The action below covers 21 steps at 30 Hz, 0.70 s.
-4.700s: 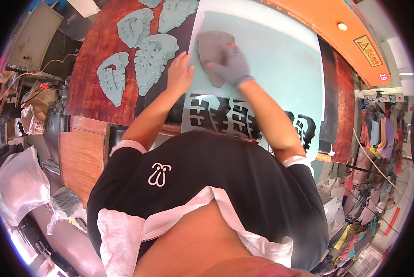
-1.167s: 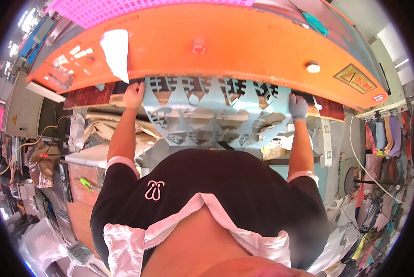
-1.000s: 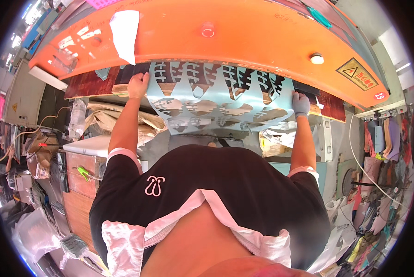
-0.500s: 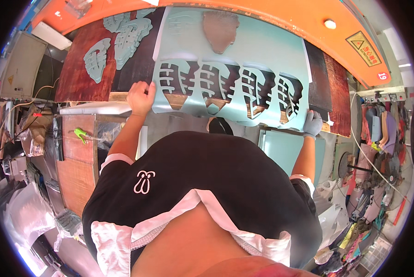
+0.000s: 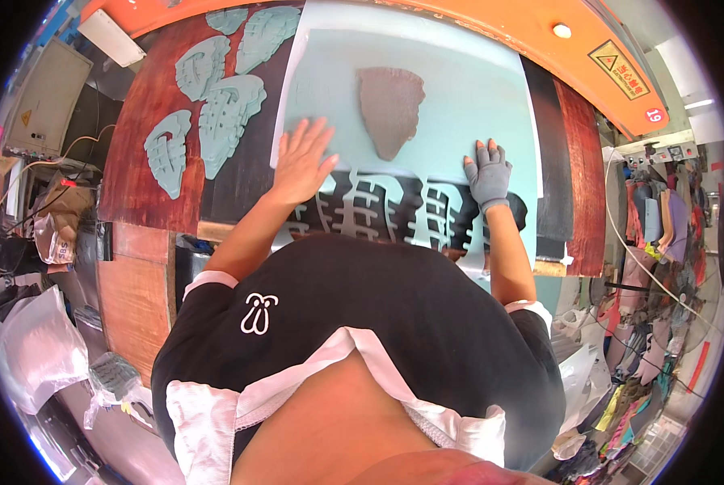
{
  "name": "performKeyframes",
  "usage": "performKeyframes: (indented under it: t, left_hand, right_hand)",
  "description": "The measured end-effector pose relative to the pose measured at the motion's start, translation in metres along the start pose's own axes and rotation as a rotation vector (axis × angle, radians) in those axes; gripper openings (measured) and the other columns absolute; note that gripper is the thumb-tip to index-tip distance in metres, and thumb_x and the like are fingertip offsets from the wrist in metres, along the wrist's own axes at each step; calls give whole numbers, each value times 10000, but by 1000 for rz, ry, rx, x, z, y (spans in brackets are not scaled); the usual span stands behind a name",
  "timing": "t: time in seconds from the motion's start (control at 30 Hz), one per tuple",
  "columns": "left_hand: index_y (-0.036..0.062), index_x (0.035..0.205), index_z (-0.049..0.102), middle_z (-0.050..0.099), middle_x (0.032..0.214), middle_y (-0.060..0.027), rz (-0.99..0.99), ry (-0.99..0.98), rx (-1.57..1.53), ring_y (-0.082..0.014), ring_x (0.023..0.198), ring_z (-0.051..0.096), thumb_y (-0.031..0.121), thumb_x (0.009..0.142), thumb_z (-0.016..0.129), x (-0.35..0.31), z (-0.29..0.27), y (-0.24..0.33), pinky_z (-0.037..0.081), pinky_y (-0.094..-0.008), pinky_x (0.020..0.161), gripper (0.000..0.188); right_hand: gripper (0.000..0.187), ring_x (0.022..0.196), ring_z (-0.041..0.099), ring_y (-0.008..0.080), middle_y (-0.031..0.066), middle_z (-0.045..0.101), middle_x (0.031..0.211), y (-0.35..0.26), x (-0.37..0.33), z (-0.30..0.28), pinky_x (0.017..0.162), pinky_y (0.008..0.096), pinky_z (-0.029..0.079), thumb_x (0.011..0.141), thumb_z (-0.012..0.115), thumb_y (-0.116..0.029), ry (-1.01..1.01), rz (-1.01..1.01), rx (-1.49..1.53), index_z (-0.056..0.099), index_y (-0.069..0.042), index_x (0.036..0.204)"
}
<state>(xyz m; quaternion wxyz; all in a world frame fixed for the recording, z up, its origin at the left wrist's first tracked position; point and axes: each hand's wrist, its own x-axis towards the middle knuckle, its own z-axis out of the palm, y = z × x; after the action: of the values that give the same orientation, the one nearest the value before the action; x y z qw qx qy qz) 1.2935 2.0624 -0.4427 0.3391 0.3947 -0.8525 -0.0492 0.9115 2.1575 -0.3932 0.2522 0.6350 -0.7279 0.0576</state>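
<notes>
A pale teal sheet point(image 5: 459, 89) lies across the middle of the work surface, with a row of jagged shoe-upper-shaped openings cut near its close edge. My left hand point(image 5: 301, 160), bare, rests flat on its left part, fingers spread. On the right part, my right hand point(image 5: 489, 176), in a grey glove with bare fingertips, is laid flat with its fingers apart. Between and beyond the hands sits a brown, pointed template or cutting die point(image 5: 390, 111). Neither hand touches it. My torso hides the nearest edge of the sheet.
Stacks of cut teal pieces point(image 5: 231, 121) lie on the reddish-brown board point(image 5: 128, 178) at left. An orange machine beam point(image 5: 491, 20) with a warning label spans the far side. A wooden cabinet point(image 5: 136, 315) stands lower left; coloured material pieces point(image 5: 657, 218) hang at right.
Both hands have left the sheet's near corners and moved forward onto its top, opening flat. The sheet and brown piece sit closer to me, and my body leans further over the edge.
</notes>
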Motion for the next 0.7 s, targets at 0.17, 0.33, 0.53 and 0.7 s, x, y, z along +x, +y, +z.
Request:
performKeyframes:
  t: [0.17, 0.33, 0.53, 0.7]
  left_hand:
    - [143, 1321, 427, 328, 1440, -39, 1, -180, 78, -256, 1343, 259, 341, 913, 463, 6, 11, 1, 187, -533, 1059, 454]
    - [182, 1349, 391, 299, 1454, -5, -12, -193, 117, -210, 1355, 234, 372, 925, 420, 3, 12, -14, 182, -524, 1070, 466]
    - [161, 1348, 390, 300, 1454, -22, -49, -241, 121, -211, 1354, 237, 339, 914, 443, 14, 12, -11, 174, -515, 1076, 472]
    - [108, 1338, 385, 343, 1425, -58, -37, -137, -2, -228, 1343, 260, 271, 900, 470, 27, 29, 17, 177, -516, 1074, 475]
  right_hand:
    - [496, 1165, 410, 381, 222, 461, 1264, -13, -18, -10, 891, 535, 348, 852, 471, -406, 25, 11, 13, 498, -76, 1222]
    - [481, 1176, 402, 369, 215, 448, 1278, -32, -5, -4, 892, 528, 357, 854, 464, -404, 10, 36, 24, 496, -85, 1213]
    - [526, 1157, 439, 359, 197, 497, 1239, -41, 13, -12, 907, 489, 379, 829, 528, -455, -68, 143, 81, 522, -82, 1200]
    - [746, 1159, 459, 368, 242, 438, 1296, -124, 65, -39, 943, 425, 397, 750, 607, -517, -37, -15, 409, 418, -42, 1293]
